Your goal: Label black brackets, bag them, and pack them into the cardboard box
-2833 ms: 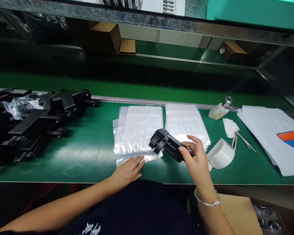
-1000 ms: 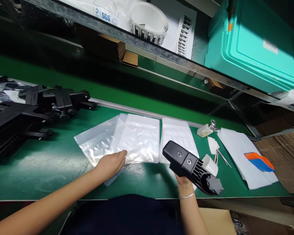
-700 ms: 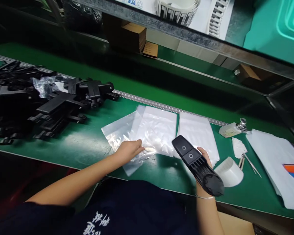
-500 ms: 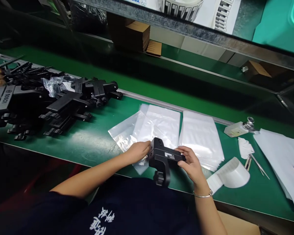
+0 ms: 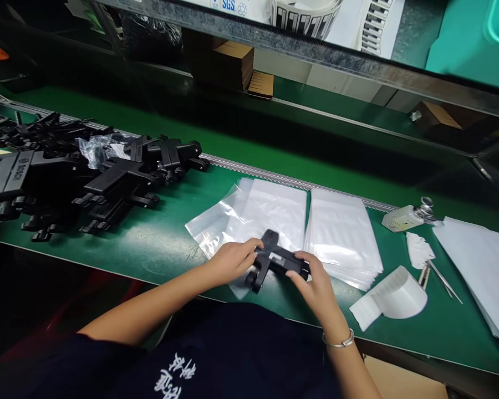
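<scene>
Between my hands is a black plastic bracket (image 5: 286, 261) with side arms, a round knob and a small white label on its upward face. My right hand (image 5: 314, 282) is closed round its right end, thumb in front and fingers behind. At the opposite end, the fingers of my left hand (image 5: 235, 261) pinch the bracket near its upper arm. A clear plastic bag (image 5: 212, 221) lies beneath my left hand and the bracket. Behind the bracket are two stacks of clear bags, a left stack (image 5: 280, 205) and a right stack (image 5: 343, 233).
Several similar black brackets (image 5: 116, 180) are heaped on the left of the green bench (image 5: 162, 249). Another person's hand shows at the left edge. To the right lie a label strip (image 5: 399, 296), tweezers (image 5: 444, 280), a pump bottle (image 5: 403, 219) and white sheets (image 5: 478, 260). A metal shelf (image 5: 357, 64) runs overhead.
The bracket has turned and tipped lower, its knobbed arm swinging leftward. My left fingers have shifted onto its upper left part. The other person's hand at far left has moved down.
</scene>
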A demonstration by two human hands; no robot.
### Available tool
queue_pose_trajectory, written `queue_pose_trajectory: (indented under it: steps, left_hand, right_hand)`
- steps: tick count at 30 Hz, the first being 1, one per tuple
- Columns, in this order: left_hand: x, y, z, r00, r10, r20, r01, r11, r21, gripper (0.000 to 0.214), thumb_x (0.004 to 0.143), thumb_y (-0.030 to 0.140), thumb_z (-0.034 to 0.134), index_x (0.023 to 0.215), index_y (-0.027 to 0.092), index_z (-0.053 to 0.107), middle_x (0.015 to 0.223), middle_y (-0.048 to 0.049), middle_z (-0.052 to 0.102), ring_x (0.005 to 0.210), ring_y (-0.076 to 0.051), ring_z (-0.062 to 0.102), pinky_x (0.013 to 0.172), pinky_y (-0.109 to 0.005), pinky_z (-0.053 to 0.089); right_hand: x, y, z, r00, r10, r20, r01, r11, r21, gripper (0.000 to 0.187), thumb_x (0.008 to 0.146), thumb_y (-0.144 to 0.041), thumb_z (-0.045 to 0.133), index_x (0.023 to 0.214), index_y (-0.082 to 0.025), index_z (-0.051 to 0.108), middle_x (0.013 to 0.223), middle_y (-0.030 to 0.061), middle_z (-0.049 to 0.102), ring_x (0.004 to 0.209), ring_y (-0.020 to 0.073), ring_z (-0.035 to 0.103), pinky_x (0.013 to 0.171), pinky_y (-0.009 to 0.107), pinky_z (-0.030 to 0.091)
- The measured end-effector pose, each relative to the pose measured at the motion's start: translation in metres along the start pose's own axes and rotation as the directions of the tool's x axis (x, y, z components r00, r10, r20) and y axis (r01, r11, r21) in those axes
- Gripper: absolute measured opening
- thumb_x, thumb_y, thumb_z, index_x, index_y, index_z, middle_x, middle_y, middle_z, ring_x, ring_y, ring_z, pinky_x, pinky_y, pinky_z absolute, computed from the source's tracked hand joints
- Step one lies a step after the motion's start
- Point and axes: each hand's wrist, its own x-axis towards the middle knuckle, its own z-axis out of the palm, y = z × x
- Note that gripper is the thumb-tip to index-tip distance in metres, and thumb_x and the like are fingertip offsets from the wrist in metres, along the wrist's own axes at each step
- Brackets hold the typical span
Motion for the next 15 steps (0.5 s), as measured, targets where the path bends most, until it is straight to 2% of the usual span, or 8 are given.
queue_pose_trajectory:
  steps: [2,4,7,10,13,15]
  left_hand:
    - [0.001,0.002,-0.005,1.0,-0.01,0.021,0.011,0.999,-0.051,0.037,0.093,0.025,0.032,0.126,0.02,0.049,0.07,0.0029,0.064,0.064,-0.02,0.064,0.064,-0.029,0.046]
    - [0.007,0.011,-0.007,1.0,0.017,0.016,-0.016,0.997,-0.075,0.039,0.094,0.026,0.033,0.13,0.02,0.047,0.076,0.0014,0.067,0.067,-0.02,0.066,0.065,-0.029,0.047]
    - [0.022,0.038,0.001,0.992,0.13,0.002,-0.13,0.991,-0.038,0.041,0.094,0.022,0.036,0.133,0.019,0.046,0.099,-0.0047,0.071,0.083,-0.023,0.07,0.076,-0.033,0.051]
    - [0.032,0.066,0.013,0.954,0.301,-0.002,-0.301,0.954,0.01,0.041,0.092,0.017,0.039,0.131,0.019,0.05,0.107,-0.0083,0.072,0.095,-0.025,0.069,0.082,-0.036,0.052]
    - [0.03,0.074,0.018,0.897,0.437,-0.064,-0.437,0.899,0.011,0.036,0.091,0.014,0.041,0.122,0.02,0.058,0.106,-0.0076,0.073,0.094,-0.023,0.07,0.08,-0.033,0.053]
    - [0.026,0.067,0.015,0.897,0.424,-0.126,-0.428,0.904,-0.001,0.033,0.092,0.014,0.038,0.116,0.02,0.06,0.103,-0.0065,0.073,0.09,-0.021,0.071,0.078,-0.031,0.054]
  right_hand:
    - [-0.004,0.001,0.009,0.982,0.092,-0.164,-0.097,0.995,-0.021,0.031,0.089,-0.042,0.059,0.112,-0.021,0.055,0.108,0.012,0.065,0.1,0.0275,0.063,0.086,0.046,0.054]
    - [-0.007,0.001,0.021,0.971,0.055,-0.232,-0.069,0.996,-0.053,0.03,0.09,-0.04,0.059,0.111,-0.02,0.055,0.11,0.0134,0.064,0.102,0.028,0.062,0.087,0.047,0.053]
    - [-0.004,0.0,0.042,0.974,-0.133,-0.186,0.119,0.989,-0.082,0.027,0.09,-0.036,0.058,0.111,-0.019,0.057,0.111,0.0151,0.064,0.105,0.0295,0.061,0.089,0.05,0.051]
    - [0.004,0.002,0.057,0.972,-0.174,-0.156,0.168,0.984,-0.05,0.021,0.092,-0.031,0.05,0.106,-0.021,0.062,0.098,0.012,0.067,0.094,0.0278,0.064,0.083,0.048,0.053]
    - [0.011,0.007,0.05,0.973,-0.065,-0.223,0.059,0.998,-0.033,0.029,0.092,-0.027,0.046,0.115,-0.022,0.062,0.106,0.0111,0.067,0.102,0.0269,0.062,0.089,0.048,0.052]
    - [0.014,0.009,0.037,0.949,0.085,-0.304,-0.083,0.996,0.02,0.032,0.091,-0.031,0.05,0.12,-0.021,0.061,0.117,0.0122,0.064,0.11,0.0276,0.06,0.094,0.05,0.05]
